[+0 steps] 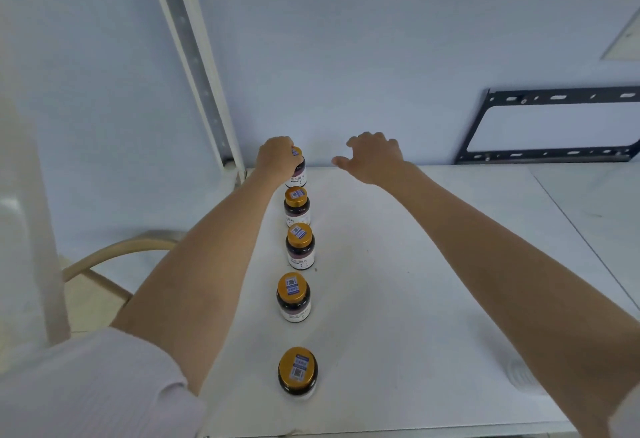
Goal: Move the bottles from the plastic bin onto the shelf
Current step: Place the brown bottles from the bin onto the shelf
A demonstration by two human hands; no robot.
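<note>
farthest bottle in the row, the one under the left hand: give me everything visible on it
The farthest bottle is a small dark jar, glass or plastic, with a gold cap bearing a blue-and-white sticker and a white label with print. It stands upright on the white shelf, close to the back wall, at the end of a line of five like bottles. The left hand grips it from above and the left, covering most of the cap. The right hand hovers beside it, apart.
</note>
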